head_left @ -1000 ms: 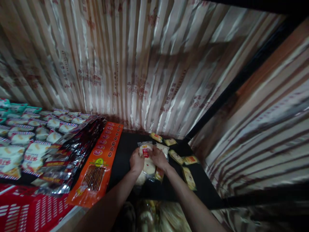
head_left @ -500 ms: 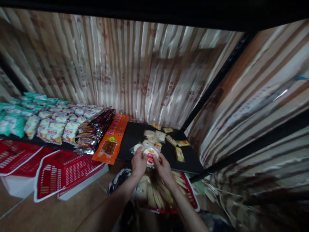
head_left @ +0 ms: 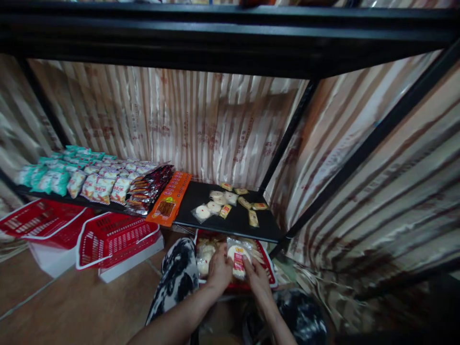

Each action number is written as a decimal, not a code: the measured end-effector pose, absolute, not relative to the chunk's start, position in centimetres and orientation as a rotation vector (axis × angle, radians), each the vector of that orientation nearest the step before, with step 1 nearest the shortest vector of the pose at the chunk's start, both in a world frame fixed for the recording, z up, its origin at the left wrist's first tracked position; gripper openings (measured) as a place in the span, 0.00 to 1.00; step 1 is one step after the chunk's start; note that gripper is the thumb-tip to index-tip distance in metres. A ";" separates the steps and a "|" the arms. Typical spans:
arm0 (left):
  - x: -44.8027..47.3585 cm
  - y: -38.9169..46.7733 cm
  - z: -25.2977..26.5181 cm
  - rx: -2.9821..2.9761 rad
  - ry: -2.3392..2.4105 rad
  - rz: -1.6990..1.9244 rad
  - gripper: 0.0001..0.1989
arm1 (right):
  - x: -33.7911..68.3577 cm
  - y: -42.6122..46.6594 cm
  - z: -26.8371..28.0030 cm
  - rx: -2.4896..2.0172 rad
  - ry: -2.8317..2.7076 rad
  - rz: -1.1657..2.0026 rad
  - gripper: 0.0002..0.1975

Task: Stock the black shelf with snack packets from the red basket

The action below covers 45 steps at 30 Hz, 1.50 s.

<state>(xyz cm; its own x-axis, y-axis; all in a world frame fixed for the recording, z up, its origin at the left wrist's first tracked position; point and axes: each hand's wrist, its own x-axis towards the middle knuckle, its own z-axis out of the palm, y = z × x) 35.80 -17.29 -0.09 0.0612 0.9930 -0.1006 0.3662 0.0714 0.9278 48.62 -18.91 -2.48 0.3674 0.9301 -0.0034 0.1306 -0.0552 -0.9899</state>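
Note:
Over a red basket (head_left: 270,269), both my hands hold a round white cracker or cake in a clear wrapper with a red label (head_left: 237,261). My left hand (head_left: 220,270) closes on its left edge, fingers partly hidden. My right hand (head_left: 259,280) pinches the right side, the thumb lying on the front. Wrapped round pieces and pale packets (head_left: 205,256) fill the basket below. On the black shelf (head_left: 194,199) ahead lie several round white wrapped pieces (head_left: 214,207) and several small yellow packets (head_left: 253,218).
An orange snack packet (head_left: 168,203) lies left of the round pieces, beside dark packets (head_left: 153,187), white bags (head_left: 98,187) and teal bags (head_left: 59,182). Red baskets (head_left: 115,235) stand on the floor at left. Black posts (head_left: 291,136) and an upper shelf (head_left: 215,48) frame the space.
My hands have moved down and back from the shelf's front edge to above the basket, still holding the wrapped round piece. The view has shifted, showing more of the upper shelf.

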 end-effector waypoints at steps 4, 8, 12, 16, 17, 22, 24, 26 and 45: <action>36.2 -17.8 0.0 1.456 1.446 0.865 0.23 | 48.8 -19.8 -2.1 -1.499 -0.933 0.913 0.25; 35.7 -17.6 0.4 1.439 1.484 0.827 0.24 | 48.2 -19.8 -2.7 -1.515 -0.958 0.950 0.26; 35.2 -17.7 0.3 1.437 1.512 0.822 0.24 | 47.7 -19.9 -3.4 -1.537 -1.004 0.920 0.26; 34.5 -17.5 -0.1 1.349 1.510 0.862 0.24 | 47.2 -19.1 -2.6 -1.594 -1.007 0.921 0.26; 34.2 -17.2 -0.1 1.322 1.505 0.878 0.24 | 47.0 -18.7 -2.3 -1.604 -1.019 0.922 0.26; 31.8 -15.0 0.0 1.223 1.489 1.018 0.23 | 44.5 -15.6 -0.7 -1.574 -1.132 0.977 0.26; 30.5 -13.9 -0.1 1.175 1.497 1.053 0.22 | 43.2 -14.2 -0.4 -1.574 -1.160 1.024 0.25; 29.4 -12.8 -0.2 1.125 1.512 1.067 0.22 | 41.9 -12.8 -0.1 -1.569 -1.207 1.069 0.24; 29.5 -1.2 -1.4 1.132 1.489 1.151 0.19 | 42.0 -1.7 0.5 -1.475 -1.103 1.222 0.27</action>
